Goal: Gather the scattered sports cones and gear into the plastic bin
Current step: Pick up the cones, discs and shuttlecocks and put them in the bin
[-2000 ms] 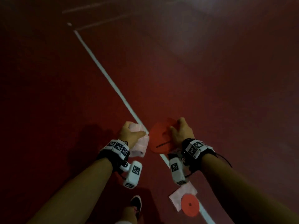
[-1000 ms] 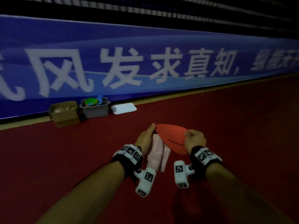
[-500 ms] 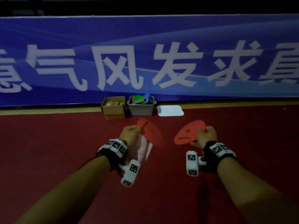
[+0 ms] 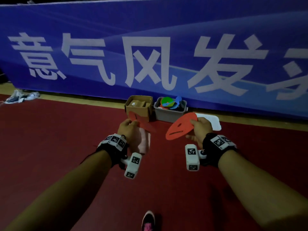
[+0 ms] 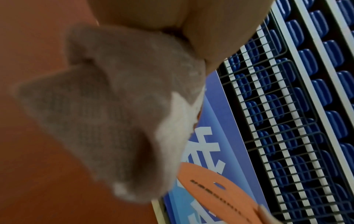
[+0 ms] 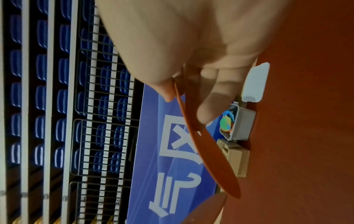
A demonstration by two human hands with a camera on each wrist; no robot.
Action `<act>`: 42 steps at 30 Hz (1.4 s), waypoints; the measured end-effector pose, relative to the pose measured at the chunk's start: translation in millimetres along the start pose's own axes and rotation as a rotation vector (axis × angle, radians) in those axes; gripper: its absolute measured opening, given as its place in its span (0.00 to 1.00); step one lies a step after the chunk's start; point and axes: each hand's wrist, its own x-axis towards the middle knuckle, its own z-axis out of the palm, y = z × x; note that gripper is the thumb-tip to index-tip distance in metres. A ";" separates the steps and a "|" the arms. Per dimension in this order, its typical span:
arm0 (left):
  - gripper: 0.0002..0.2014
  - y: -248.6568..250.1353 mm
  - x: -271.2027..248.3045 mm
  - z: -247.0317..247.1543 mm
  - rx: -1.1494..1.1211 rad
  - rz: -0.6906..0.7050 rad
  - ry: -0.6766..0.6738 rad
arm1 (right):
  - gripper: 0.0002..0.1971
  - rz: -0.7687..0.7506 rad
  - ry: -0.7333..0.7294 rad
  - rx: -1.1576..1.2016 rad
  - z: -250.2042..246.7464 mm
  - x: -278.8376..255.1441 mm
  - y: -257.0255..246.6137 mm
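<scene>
While hands (image 4: 200, 129) grip red discs (image 4: 180, 126), bin (image 4: 170, 110) sits ahead.

It is a sports hall: red court floor (image 4: 50, 155), long blue banner (image 4: 150, 47), rows of blue stadium seats (image 5: 306, 91).

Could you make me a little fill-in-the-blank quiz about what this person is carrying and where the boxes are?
1. The right hand pinches a flat ___ disc.
2. Besides a second disc, the left hand holds a pale ___ cloth.
3. The grey plastic bin stands right beside a ___ box.
4. The white lid lies on the ___.

Missing words: red; pink; cardboard; floor
</scene>
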 end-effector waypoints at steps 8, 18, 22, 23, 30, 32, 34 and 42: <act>0.07 31.3 217.9 88.8 0.035 -0.014 -0.052 | 0.06 -0.011 0.098 -0.014 48.7 212.2 -46.7; 0.08 90.9 425.0 194.7 0.207 -0.015 -0.179 | 0.07 0.059 0.112 -0.215 76.2 450.1 -85.5; 0.09 98.2 524.6 232.8 0.315 0.031 -0.162 | 0.04 0.071 0.091 -0.229 96.6 567.2 -85.8; 0.10 101.7 543.6 242.0 0.322 0.001 -0.165 | 0.04 0.072 0.099 -0.232 101.2 593.2 -88.0; 0.08 121.1 705.4 305.3 0.440 -0.138 -0.191 | 0.10 0.129 -0.037 -0.341 144.3 797.8 -113.6; 0.07 126.1 748.9 317.3 0.416 -0.173 -0.173 | 0.10 0.127 -0.027 -0.376 163.0 841.1 -124.8; 0.08 133.0 793.8 332.6 0.368 -0.206 -0.156 | 0.11 0.118 -0.042 -0.428 182.1 883.0 -133.6; 0.15 97.5 1001.4 420.2 0.321 -0.333 -0.310 | 0.13 0.168 -0.001 -0.636 236.7 1042.2 -108.9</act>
